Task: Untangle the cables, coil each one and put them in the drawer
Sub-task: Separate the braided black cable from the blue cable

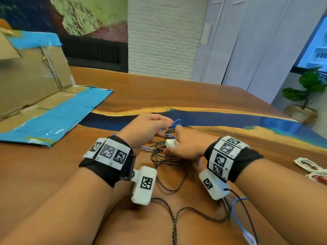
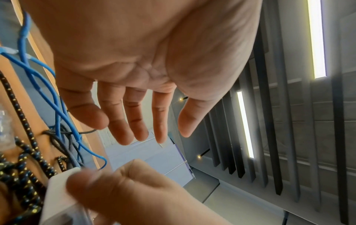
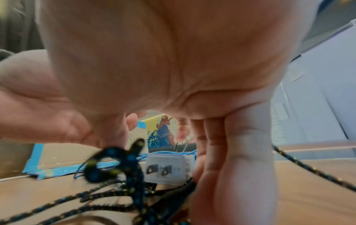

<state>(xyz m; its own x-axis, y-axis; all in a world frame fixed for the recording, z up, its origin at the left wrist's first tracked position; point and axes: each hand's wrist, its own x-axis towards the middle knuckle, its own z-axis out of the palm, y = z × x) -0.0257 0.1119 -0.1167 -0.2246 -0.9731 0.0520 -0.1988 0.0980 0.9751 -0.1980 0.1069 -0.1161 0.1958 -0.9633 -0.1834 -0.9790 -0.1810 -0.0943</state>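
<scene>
Left hand (image 1: pixel 147 129) and right hand (image 1: pixel 187 145) close together over table (image 1: pixel 203 96); cable tangle (image 1: pixel 164 156) under and between both hands; small adapter block (image 1: pixel 170 143) at right hand's fingertips; thin cable loop (image 1: pixel 176 122) just beyond both hands; cardboard box (image 1: pixel 33 76) far left of left hand; cable bundle (image 1: pixel 311 167) well right of right hand; potted plant (image 1: pixel 306 96) far right, beyond table.

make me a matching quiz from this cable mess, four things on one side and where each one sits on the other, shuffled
Things:
1. blue cable
2. white adapter
3. white cable bundle
4. cardboard box

Places:
A. far right edge of the table, apart from the tangle
B. far left, flap down on the table
C. between the two hands, at the right hand
D. looped up by the left hand fingers

Pairs: 1-D, 2-C, 3-A, 4-B
</scene>
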